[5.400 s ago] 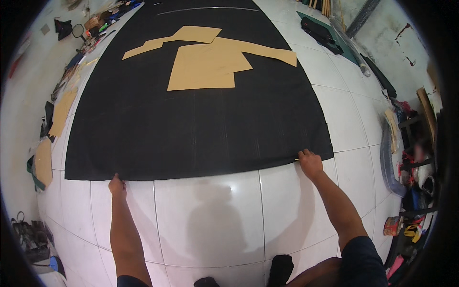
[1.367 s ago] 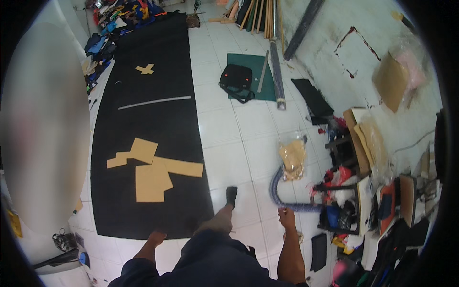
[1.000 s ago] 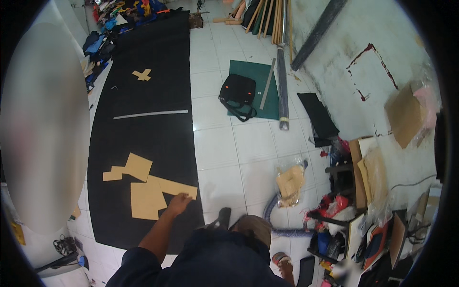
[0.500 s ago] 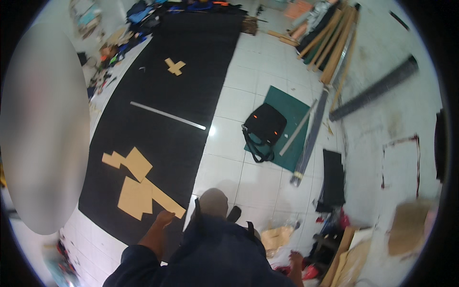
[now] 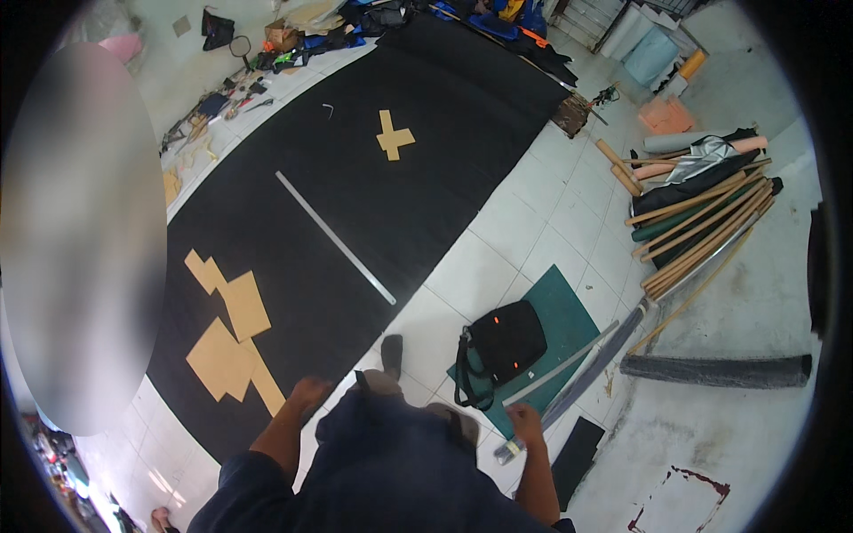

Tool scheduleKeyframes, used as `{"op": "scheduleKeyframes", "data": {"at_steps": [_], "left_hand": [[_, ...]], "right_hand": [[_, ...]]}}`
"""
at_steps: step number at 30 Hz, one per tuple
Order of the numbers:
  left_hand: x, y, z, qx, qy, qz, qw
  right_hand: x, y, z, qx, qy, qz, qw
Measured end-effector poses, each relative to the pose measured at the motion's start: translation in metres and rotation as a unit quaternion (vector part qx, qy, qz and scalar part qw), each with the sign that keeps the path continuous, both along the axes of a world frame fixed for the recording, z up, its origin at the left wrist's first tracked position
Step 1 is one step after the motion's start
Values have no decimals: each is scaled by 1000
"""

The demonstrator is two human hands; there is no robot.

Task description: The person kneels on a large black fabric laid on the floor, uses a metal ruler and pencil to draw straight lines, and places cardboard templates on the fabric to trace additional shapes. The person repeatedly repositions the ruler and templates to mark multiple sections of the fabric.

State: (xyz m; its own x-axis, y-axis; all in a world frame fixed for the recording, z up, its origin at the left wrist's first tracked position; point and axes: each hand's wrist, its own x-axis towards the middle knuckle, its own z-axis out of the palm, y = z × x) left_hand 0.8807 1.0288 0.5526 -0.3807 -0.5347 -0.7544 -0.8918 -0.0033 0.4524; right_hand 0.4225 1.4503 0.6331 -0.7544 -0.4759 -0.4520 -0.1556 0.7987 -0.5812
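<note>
Black cloth (image 5: 404, 222) lies spread over the white tiled floor (image 5: 506, 226) in the head view, running from near left to far right; your left hand (image 5: 311, 391) is over or just beside its right edge at the near end, and whether it grips anything you cannot tell from its blurred fingers; your right hand (image 5: 526, 425) is out to the near right, just beside the near end of a metal ruler (image 5: 564, 364), and its grip cannot be told either.

On the near left of the cloth lie a notched tan card (image 5: 220, 360), a squarish card (image 5: 247, 305) and a long card strip (image 5: 268, 382), the strip's near end just beside your left forearm (image 5: 283, 433); farther on, a second ruler (image 5: 336, 237) slants across the cloth, and beyond that lies a card cross (image 5: 391, 140).

To the right, a black bag (image 5: 506, 342) rests on a green mat (image 5: 560, 311); a plastic-covered roll (image 5: 591, 366) lies along the mat's right side; wooden poles (image 5: 711, 235) lie bundled at the far right.
</note>
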Motion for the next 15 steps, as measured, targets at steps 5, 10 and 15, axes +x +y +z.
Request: {"op": "scheduleKeyframes", "data": {"at_steps": [5,10,15], "left_hand": [[-185,-121,138,-83,151,218,961],[-295,-151,149,-94,196,224,950],[-374,-118,104,-71,122,222,965]], "right_hand": [[-23,-175,39,36,25,183,982],[-144,-281,53,48,-4,287,957],[-291,-404,73,119,-17,395,911]]}}
